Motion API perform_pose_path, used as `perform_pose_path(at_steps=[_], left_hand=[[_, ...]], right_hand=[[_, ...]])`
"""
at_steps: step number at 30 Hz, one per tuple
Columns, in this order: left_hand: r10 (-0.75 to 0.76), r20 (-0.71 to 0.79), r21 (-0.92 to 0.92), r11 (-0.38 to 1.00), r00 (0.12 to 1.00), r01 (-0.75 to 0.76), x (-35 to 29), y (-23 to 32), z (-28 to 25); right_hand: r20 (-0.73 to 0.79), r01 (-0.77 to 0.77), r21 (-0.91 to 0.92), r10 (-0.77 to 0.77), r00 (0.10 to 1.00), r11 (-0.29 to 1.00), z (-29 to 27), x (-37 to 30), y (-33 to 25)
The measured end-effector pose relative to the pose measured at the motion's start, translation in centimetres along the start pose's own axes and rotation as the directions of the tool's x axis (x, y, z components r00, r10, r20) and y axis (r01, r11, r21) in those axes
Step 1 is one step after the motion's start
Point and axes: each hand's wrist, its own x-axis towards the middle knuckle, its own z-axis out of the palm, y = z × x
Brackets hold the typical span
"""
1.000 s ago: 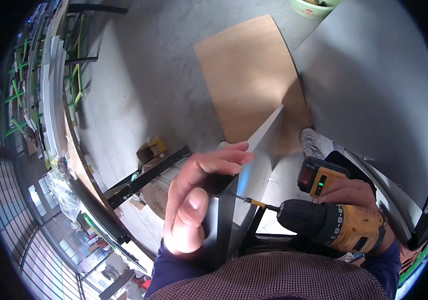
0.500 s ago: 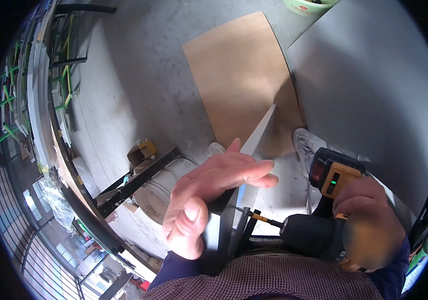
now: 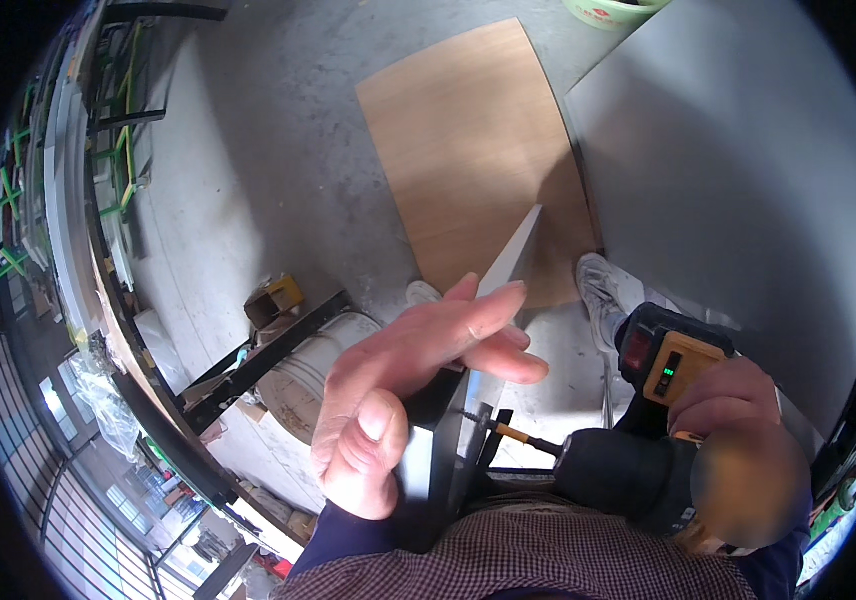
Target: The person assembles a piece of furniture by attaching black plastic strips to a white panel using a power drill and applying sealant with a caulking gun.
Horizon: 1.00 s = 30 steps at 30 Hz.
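My left hand [image 3: 408, 375] straddles a long pale-and-dark bar [image 3: 510, 255], thumb on its left side and fingers reaching loosely over to the right. The bar slants away from my body, its far end narrowing over the brown board. In my right hand [image 3: 733, 410] is a black-and-yellow cordless drill [image 3: 623, 465], gripped by its handle and pointing left. A bit with a yellow band [image 3: 515, 434] sticks out of its chuck. At the tip, a small dark screw [image 3: 472, 417] meets the right side of the bar, below my left fingers.
A brown board [image 3: 468, 130] lies on the floor ahead, beside a large grey panel [image 3: 728, 150] on the right. A light green tub [image 3: 613, 12] stands at the far edge. To the left are a white bucket [image 3: 313, 375], a small cardboard box [image 3: 270, 300] and a rack of long profiles [image 3: 63, 200].
My left fingers have shifted slightly, one tip lifting and another dropping lower over the bar. The drill stays at the bar's side. The whole view has drifted a little.
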Motion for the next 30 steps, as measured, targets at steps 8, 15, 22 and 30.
perform_pose_path(at_steps=[8, 15, 22, 30], left_hand=[[0.023, -0.073, -0.060, 0.998, 0.997, -0.028, -0.1, -0.2, 0.6], [-0.002, -0.063, -0.053, 0.999, 0.998, -0.002, -0.3, -0.1, 0.4], [0.061, -0.043, -0.056, 0.996, 0.997, -0.064, -0.3, -0.5, 0.2], [0.020, -0.068, -0.023, 1.000, 0.997, -0.021, -0.3, -0.5, 0.2]], right_hand=[[-0.013, 0.009, -0.013, -0.009, 1.000, 1.000, -0.1, 0.2, -0.4], [0.029, 0.022, 0.056, -0.024, 0.999, 0.998, 0.1, 0.1, 0.6], [0.046, 0.047, 0.077, -0.051, 0.998, 0.996, 0.1, 0.3, 0.9], [-0.027, 0.089, -0.058, -0.091, 0.996, 0.994, 1.0, 0.7, 1.0]])
